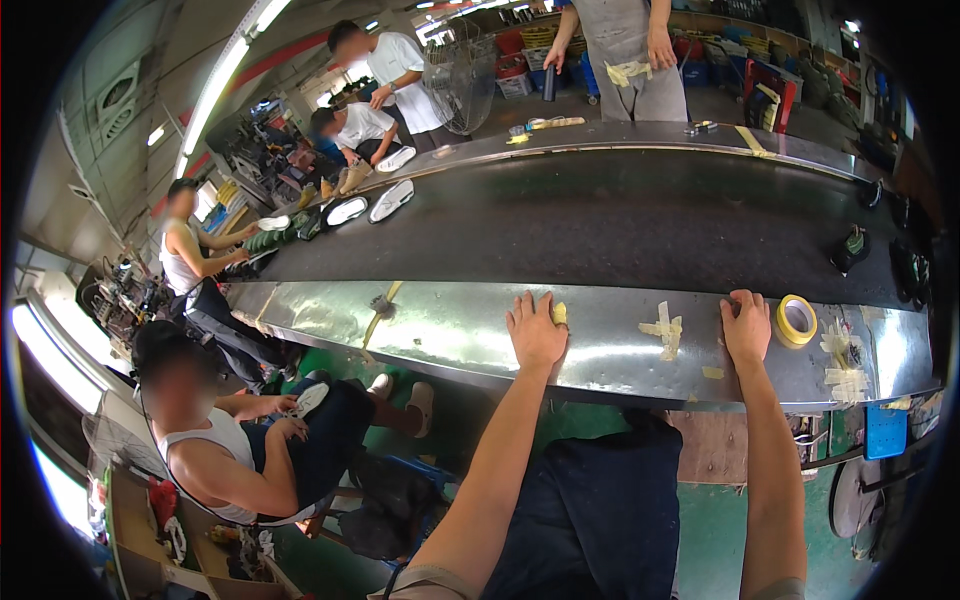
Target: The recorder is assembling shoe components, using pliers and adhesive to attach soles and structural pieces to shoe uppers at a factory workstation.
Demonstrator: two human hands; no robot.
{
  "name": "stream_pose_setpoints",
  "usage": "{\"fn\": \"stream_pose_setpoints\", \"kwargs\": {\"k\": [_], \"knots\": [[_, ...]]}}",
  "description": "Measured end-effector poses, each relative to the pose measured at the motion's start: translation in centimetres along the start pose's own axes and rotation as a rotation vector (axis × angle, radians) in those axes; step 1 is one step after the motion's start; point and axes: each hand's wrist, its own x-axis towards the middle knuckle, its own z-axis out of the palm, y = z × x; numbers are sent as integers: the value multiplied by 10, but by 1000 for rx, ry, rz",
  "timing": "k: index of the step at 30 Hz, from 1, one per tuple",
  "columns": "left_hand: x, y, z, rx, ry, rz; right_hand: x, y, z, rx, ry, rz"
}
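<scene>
My left hand [537, 330] lies palm down on the shiny metal ledge [610, 350], its fingers stretched toward the dark belt. Beside its knuckles sits a small yellow piece [559, 314], too small to identify. Farther right, my right hand [747, 332] rests on the same ledge with its fingers bent at the belt-side edge and the thumb apart. Neither hand visibly grips anything. A roll of yellow tape [789, 337] stands just right of my right hand. Between the hands, crossed strips of masking tape [661, 330] stick to the metal.
On the dark belt [600, 215], pale-soled shoes [391, 201] lie far left and a black shoe [851, 250] at right. A seated person [225, 450] holds a shoe at my left. Across the belt stands a person in a grey apron [635, 70]; others work far left.
</scene>
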Motion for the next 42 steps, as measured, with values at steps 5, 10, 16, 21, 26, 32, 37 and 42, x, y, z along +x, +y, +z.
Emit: {"fn": "stream_pose_setpoints", "kwargs": {"k": [5, 10, 16, 21, 26, 32, 37, 42], "knots": [[-1, 1, -1, -2, -14, -4, 0, 1, 0, -12, 3, -2], [-1, 1, -1, 6, -26, -10, 0, 1, 1, -16, -1, -8], [-1, 1, -2, 7, -23, -8, 1, 2, 1, -17, -11, -9], [-2, 4, -5, -11, -24, -19, 1, 2, 2, -12, -14, -14], [-1, 6, -8, -4, -32, -27, 1, 1, 0, -27, -12, -22], [-1, 5, -9, -1, -33, -27, 1, 2, 3, -18, -10, -17], [-1, 4, -8, 8, -49, -25, 1, 1, 2, -35, -8, -22], [0, 3, -6, -2, -33, -13, 1, 1, 1, -26, -17, -14]]}}
